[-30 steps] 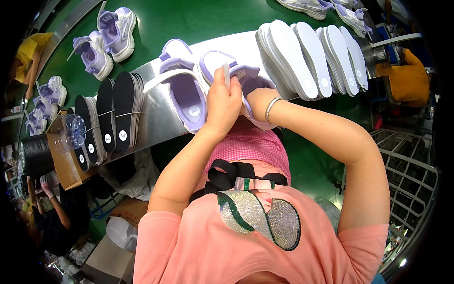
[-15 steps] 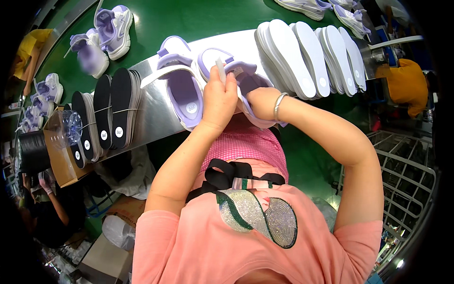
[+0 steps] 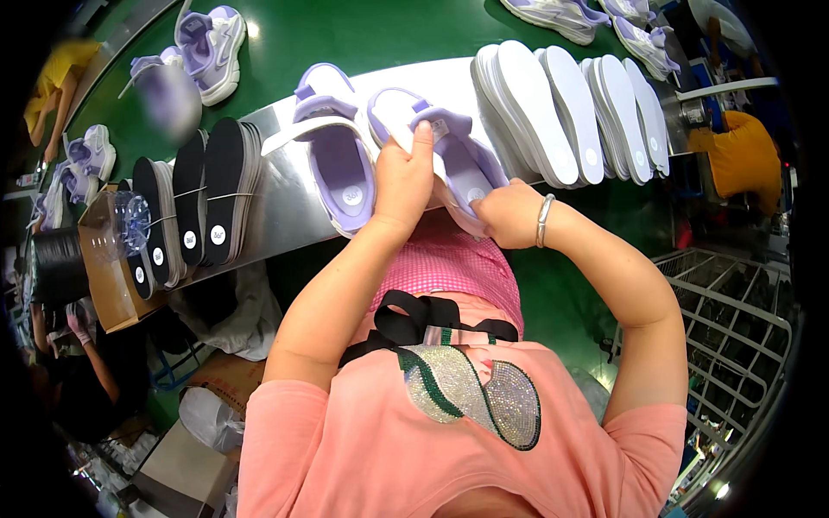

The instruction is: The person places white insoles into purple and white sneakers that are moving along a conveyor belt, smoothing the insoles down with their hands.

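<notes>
A white and lilac sneaker [image 3: 397, 110] lies on the metal ledge in front of me, toe pointing away. My left hand [image 3: 404, 183] grips its left side, thumb pressed up by the tongue. At the heel, my right hand [image 3: 511, 214] pinches the collar's rim, fingers partly hidden. A lilac insole [image 3: 466, 177] with a round white label lies inside this sneaker. Just left of it is a matching sneaker [image 3: 325, 82], also with a labelled lilac insole [image 3: 344, 168], and a white strap [image 3: 294, 135] sticking out to its left.
Stacks of white insoles [image 3: 537, 112] stand along the metal ledge [image 3: 281, 226] at right. Bundled black insoles [image 3: 226, 190] stand at left, beside a cardboard box [image 3: 104, 285] and clear plastic bottle [image 3: 131, 220]. More sneakers [image 3: 211, 56] sit on the green surface [image 3: 337, 30]. A wire basket [image 3: 734, 328] is at right.
My right hand has come out of the sneaker's opening and back to its heel, baring the labelled insole. The pale piece by my left thumb no longer shows.
</notes>
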Available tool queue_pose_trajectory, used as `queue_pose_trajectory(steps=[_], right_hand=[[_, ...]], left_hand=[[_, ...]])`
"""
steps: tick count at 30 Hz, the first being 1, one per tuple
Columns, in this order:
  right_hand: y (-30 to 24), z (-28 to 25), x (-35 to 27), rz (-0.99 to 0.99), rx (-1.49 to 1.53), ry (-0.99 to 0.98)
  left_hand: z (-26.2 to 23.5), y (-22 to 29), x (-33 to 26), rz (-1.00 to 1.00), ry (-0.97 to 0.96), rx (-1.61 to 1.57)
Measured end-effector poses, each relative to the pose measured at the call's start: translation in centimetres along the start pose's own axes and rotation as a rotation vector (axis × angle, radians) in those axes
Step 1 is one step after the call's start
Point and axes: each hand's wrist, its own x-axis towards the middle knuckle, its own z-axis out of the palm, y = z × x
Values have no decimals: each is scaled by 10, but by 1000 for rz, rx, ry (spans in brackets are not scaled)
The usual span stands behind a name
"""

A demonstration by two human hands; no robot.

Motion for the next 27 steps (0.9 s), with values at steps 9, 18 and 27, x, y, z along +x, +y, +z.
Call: queue_pose_trajectory(steps=[9, 18, 27], right_hand=[[-1, 1, -3, -20, 82, 229], [-30, -23, 40, 33, 214, 315], [-28, -23, 44, 45, 290, 256]], left_hand=[[-35, 31, -39, 545, -15, 343], [-100, 37, -38, 400, -541, 1274], [-93, 42, -4, 190, -870, 1331]])
